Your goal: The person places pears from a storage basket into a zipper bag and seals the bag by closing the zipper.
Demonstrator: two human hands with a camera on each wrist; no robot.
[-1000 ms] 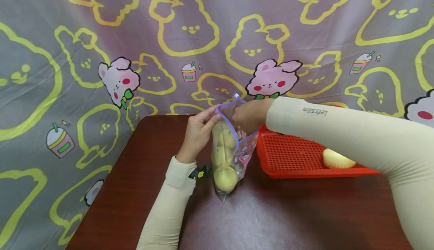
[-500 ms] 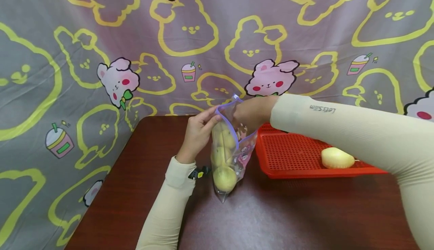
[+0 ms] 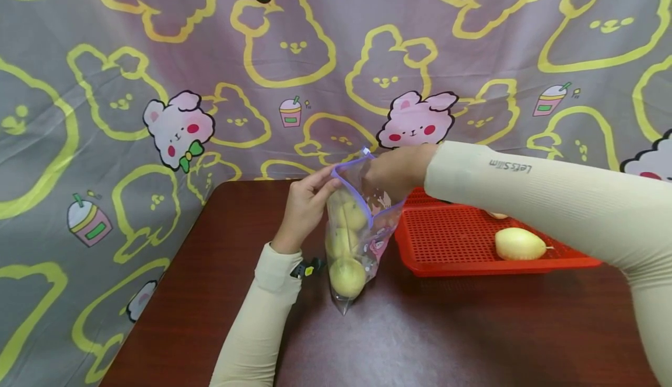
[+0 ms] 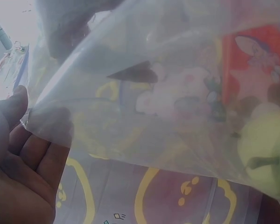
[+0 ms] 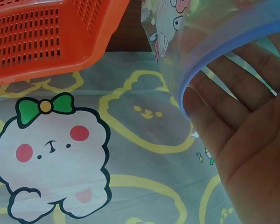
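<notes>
A clear zip bag (image 3: 375, 241) with a purple zip edge and cartoon prints stands upright on the table. Several yellow pears (image 3: 347, 277) are stacked inside it; the left wrist view shows one pear's stem (image 4: 263, 161) through the plastic. My left hand (image 3: 304, 209) pinches the bag's rim on its left side between thumb and fingers. Through the bag's mouth reaches my right hand (image 3: 396, 171). In the right wrist view its fingers (image 5: 224, 100) lie fairly straight inside the purple edge, and no pear shows against the palm.
A red perforated basket (image 3: 446, 238) sits right of the bag, with a pear (image 3: 520, 244) in it and part of another pear (image 3: 496, 215) under the right sleeve. Behind the brown table (image 3: 220, 247) hangs a cartoon-patterned cloth (image 3: 315, 25).
My right forearm has shifted slightly right, uncovering more of the basket and the pears in it. The right hand stays within the bag's mouth. My left hand keeps its pinch on the rim.
</notes>
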